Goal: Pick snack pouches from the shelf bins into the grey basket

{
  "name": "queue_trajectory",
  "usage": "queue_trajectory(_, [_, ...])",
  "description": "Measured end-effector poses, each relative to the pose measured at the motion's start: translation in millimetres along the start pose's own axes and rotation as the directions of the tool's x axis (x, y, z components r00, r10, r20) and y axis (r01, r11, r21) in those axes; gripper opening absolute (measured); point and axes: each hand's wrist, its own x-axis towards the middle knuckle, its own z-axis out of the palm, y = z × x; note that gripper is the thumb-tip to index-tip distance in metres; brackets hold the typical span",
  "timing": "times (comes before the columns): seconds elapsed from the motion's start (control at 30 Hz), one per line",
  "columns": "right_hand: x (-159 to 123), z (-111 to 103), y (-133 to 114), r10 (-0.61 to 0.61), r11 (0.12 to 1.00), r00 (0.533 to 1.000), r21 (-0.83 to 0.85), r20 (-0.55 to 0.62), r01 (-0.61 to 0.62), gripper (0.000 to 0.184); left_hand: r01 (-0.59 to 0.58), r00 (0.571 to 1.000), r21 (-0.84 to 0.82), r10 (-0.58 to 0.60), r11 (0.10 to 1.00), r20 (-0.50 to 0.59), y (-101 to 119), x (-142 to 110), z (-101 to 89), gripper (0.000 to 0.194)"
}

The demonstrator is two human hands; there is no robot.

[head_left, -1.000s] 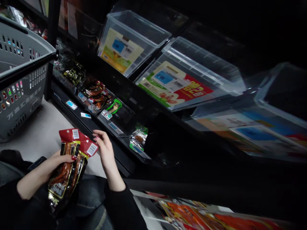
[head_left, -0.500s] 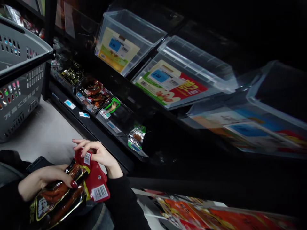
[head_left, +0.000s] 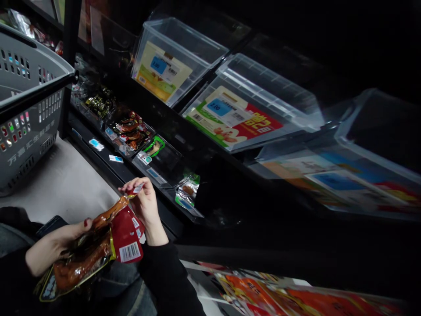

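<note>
My left hand (head_left: 61, 241) grips a small stack of vacuum-packed meat packets at the lower left. The lower meat packet (head_left: 82, 263) shows a brown drumstick-like piece, black and yellow edging, and a red header with a barcode. Above it, another meat packet (head_left: 111, 213) is tilted up on its side. My right hand (head_left: 147, 206) pinches the red header end of that upper packet, its fingers curled over the edge. The left thumb, with a dark red nail, lies along the packets; the other left fingers are hidden beneath.
A grey shopping basket (head_left: 31, 118) stands at the left. Low shelf bins hold black-and-brown meat packets (head_left: 131, 131) and a green-edged packet (head_left: 188, 191). Clear plastic bins (head_left: 250, 105) with price labels line the shelf above. Orange-red packages (head_left: 256, 292) lie at the lower right.
My right hand has moved a little right and up, tilting the upper packet away from the one below. More of the lower packet's meat shows, and the left thumb has lifted slightly.
</note>
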Motion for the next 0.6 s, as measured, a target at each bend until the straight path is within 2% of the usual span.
queue_trajectory(0.1, [2, -3, -6, -0.044, 0.999, 0.987, 0.008, -0.157, 0.046, 0.028, 0.038, 0.994, -0.007, -0.037, 0.999, 0.107, 2, 10, -7.0, 0.04])
queue_trajectory(0.2, [2, -9, -16, -0.153, 0.988, 0.958, -0.053, -0.244, 0.144, 0.022, 0.001, 0.991, 0.048, -0.007, 0.999, 0.133, 1, 18, -13.0, 0.033])
queue_trajectory(0.27, [0, -13, -22, -0.251, 0.967, 0.921, -0.116, -0.299, 0.226, 0.018, -0.009, 0.988, 0.082, -0.003, 0.997, 0.156, 0, 21, -15.1, 0.032])
queue_trajectory(0.33, [-2, -15, -28, -0.355, 0.932, 0.854, -0.21, -0.38, 0.294, 0.014, 0.003, 0.983, 0.112, -0.023, 0.994, 0.18, -1, 21, -15.3, 0.037])
queue_trajectory(0.43, [-8, -14, -40, -0.503, 0.853, 0.723, -0.406, -0.473, 0.328, 0.01, 0.013, 0.979, 0.154, -0.044, 0.988, 0.199, -1, 19, -12.9, 0.041])
queue_trajectory(0.5, [-14, -10, -52, -0.573, 0.802, 0.67, -0.492, -0.473, 0.339, 0.008, -0.001, 0.984, 0.191, -0.033, 0.982, 0.173, 1, 18, -11.5, 0.038])
queue_trajectory(0.6, [-24, 0, -71, -0.599, 0.789, 0.648, -0.486, -0.471, 0.375, 0.009, -0.007, 1.0, 0.261, 0.006, 0.965, 0.007, 2, 23, -12.7, 0.028])
